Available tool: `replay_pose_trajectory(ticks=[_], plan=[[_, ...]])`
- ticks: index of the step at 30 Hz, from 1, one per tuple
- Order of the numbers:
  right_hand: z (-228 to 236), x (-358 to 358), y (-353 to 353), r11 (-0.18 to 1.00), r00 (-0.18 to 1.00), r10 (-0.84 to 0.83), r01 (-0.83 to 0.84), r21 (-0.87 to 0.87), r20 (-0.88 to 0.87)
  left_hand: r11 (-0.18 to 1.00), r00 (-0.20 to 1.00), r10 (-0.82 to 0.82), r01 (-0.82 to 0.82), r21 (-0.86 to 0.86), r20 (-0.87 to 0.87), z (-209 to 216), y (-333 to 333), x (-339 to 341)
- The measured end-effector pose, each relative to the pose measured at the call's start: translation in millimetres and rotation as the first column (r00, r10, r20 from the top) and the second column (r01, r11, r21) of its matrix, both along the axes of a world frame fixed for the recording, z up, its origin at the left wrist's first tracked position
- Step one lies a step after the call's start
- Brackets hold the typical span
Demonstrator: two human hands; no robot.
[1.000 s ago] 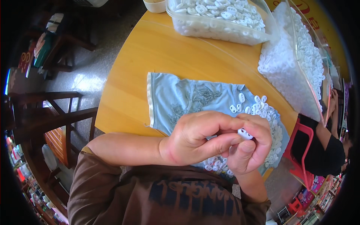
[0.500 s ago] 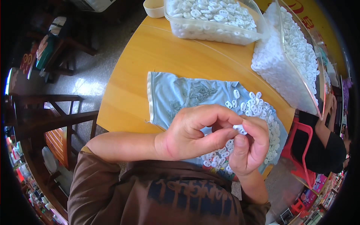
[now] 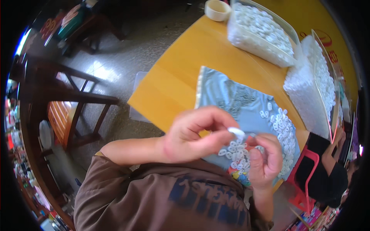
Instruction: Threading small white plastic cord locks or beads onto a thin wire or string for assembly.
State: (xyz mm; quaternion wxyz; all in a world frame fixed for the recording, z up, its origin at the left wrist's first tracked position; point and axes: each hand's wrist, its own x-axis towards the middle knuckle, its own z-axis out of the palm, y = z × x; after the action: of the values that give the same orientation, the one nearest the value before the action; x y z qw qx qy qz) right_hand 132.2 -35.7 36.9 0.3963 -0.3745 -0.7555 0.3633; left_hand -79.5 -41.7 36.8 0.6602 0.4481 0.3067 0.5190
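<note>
Between the thumb and forefinger of my left hand (image 3: 194, 134) is a small white oval plastic piece (image 3: 236, 132), blurred by motion. My right hand (image 3: 265, 157) is closed in a pinch just right of it; a pale bit shows at its fingertips, too blurred to name. Beneath both hands lies a light blue cloth (image 3: 219, 86) with darker patterned patches. Loose white two-holed oval pieces (image 3: 283, 129) are heaped on its right part, and more lie below my fingers. A patch of red and yellow print shows near my right wrist.
The cloth lies on a yellow wooden table (image 3: 173, 73). At the back stand a clear bin (image 3: 254, 48) and a tilted bin (image 3: 304, 88), both full of white pieces, beside a cream cup (image 3: 217, 10). A red plastic chair (image 3: 306, 173) and another person (image 3: 327, 169) are at right; a wooden chair (image 3: 73, 96) stands left.
My hands have drawn apart; the white piece, earlier between both hands' fingertips, is now in my left fingers. The view has turned, shifting the table and bins to the right.
</note>
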Motion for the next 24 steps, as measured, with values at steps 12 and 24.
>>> replay_pose_trajectory(ticks=[12, 24], plan=[[6.3, -4.7, -36.4, 0.987, 0.789, -0.127, 0.041, 0.155, 0.601, 0.501, 0.508, 0.84, -0.861, -0.088, -0.192, -136.6, -66.8, -156.2], [-2.5, 36.6, -35.4, 0.95, 0.747, -0.308, 0.278, 0.143, 0.59, 0.247, 0.218, 0.955, -0.96, 0.134, -0.201, -115.1, -44.0, -153.3]])
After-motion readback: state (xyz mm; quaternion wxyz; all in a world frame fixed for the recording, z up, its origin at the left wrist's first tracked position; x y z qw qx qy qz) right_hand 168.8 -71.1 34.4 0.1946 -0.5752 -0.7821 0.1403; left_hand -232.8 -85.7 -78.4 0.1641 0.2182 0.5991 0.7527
